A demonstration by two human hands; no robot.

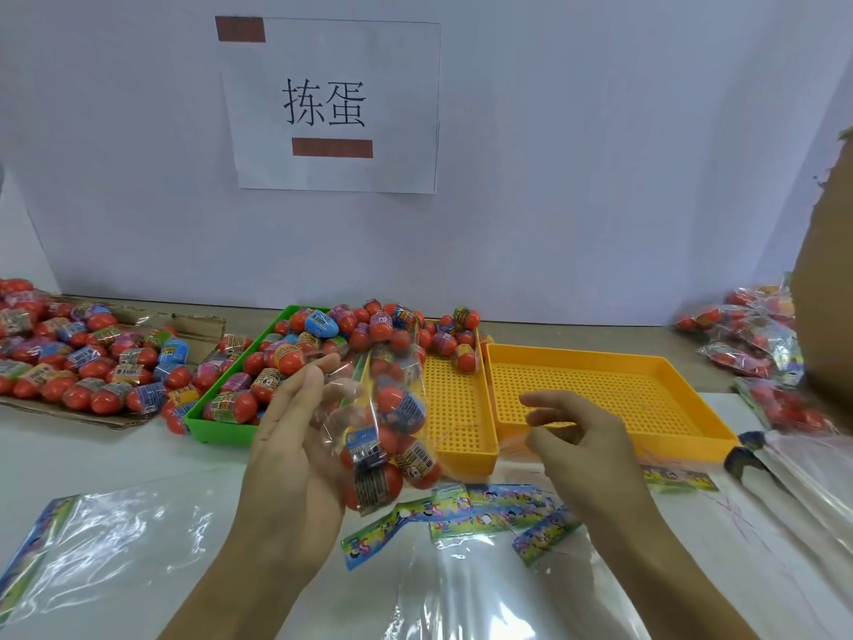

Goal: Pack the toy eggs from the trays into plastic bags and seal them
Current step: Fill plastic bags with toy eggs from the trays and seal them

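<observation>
nearest, flat plastic bags [484, 588] with printed headers cover the white table [115, 459], running off the 6 o'clock edge. the left hand [295, 450] cradles a filled bag [387, 436] of toy eggs, fingers straight along its side; the right hand [581, 441] at 3 o'clock has fingers loosely curled, and whether they pinch film is unclear. beyond, the green tray [217, 422] holds eggs, the middle yellow tray [461, 408] only a few, the right yellow tray [646, 390] bare mesh. sealed bags [757, 353] at 2 o'clock are cut off.
</observation>
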